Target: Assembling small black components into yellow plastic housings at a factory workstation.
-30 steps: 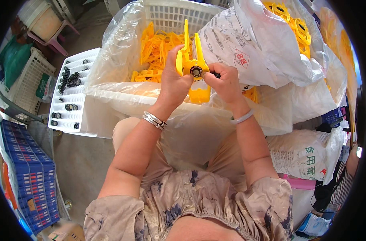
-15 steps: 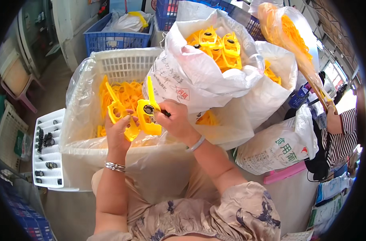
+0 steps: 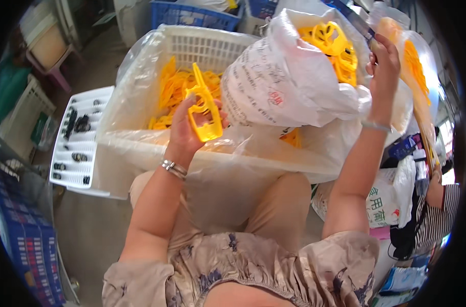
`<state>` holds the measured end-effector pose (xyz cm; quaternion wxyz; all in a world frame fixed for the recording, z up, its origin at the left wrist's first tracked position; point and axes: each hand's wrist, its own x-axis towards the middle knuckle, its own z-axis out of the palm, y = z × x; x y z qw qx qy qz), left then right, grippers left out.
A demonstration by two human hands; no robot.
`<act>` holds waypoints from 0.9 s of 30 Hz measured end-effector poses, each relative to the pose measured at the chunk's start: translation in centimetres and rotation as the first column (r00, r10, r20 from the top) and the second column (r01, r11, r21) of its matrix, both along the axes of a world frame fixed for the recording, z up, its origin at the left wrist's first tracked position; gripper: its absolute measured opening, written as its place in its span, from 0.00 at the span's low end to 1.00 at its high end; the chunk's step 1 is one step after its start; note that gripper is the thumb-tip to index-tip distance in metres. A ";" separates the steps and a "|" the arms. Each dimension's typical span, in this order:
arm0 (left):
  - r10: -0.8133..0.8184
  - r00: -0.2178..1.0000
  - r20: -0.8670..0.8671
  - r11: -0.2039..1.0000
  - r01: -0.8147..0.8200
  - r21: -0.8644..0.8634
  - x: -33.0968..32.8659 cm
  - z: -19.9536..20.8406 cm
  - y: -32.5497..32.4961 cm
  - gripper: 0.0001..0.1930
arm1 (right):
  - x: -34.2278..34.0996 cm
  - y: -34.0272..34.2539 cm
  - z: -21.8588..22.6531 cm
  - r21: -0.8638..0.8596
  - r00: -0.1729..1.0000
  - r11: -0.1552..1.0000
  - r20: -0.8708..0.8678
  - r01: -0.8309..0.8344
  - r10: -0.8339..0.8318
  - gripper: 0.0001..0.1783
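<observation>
My left hand (image 3: 186, 125) is closed round a yellow plastic frame piece (image 3: 205, 113) with a long pointed tip and a large opening, above the lined white basket (image 3: 212, 46). Several loose yellow plastic pieces (image 3: 167, 89) lie in that basket. My right hand (image 3: 384, 64) is raised at the upper right, beside the mouth of a white woven sack (image 3: 274, 77). Its fingers are curled round something dark, too little of which shows to name. More yellow frame pieces (image 3: 345, 64) sit in the open top of the sack.
On the left, a white slatted tray (image 3: 82, 138) holds several small black parts. Blue crates stand behind (image 3: 197, 18) and at lower left (image 3: 30, 245). Another printed sack (image 3: 379, 202) stands at right, near a person in a striped sleeve (image 3: 440, 217).
My right hand has left the yellow piece with the black dial and moved up and right to the sack's mouth. My left hand keeps one yellow frame piece. The whole view has shifted.
</observation>
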<state>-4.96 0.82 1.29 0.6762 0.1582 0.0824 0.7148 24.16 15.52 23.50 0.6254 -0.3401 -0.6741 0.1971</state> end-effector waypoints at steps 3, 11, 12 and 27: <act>0.031 0.999 -0.021 0.999 -0.031 -0.017 -0.5 -1.0 -0.1 0.16 | -5.1 -5.6 -4.9 -0.095 0.894 0.893 -0.138 -0.441 0.427 0.19; 0.104 0.981 -0.164 0.992 -0.114 -0.049 0.3 -0.6 -1.0 0.19 | -14.1 -9.6 -20.4 -0.032 0.748 0.835 0.427 -0.550 0.509 0.35; 0.105 0.981 -0.165 0.991 -0.117 -0.063 0.2 -0.9 -0.9 0.19 | -14.3 -9.7 -20.9 -0.015 0.700 0.806 0.488 -0.591 0.522 0.38; 0.082 0.950 -0.301 0.984 -0.125 -0.126 1.5 -1.6 0.0 0.21 | -12.8 -8.6 -21.8 -0.052 0.739 0.823 0.412 -0.565 0.533 0.27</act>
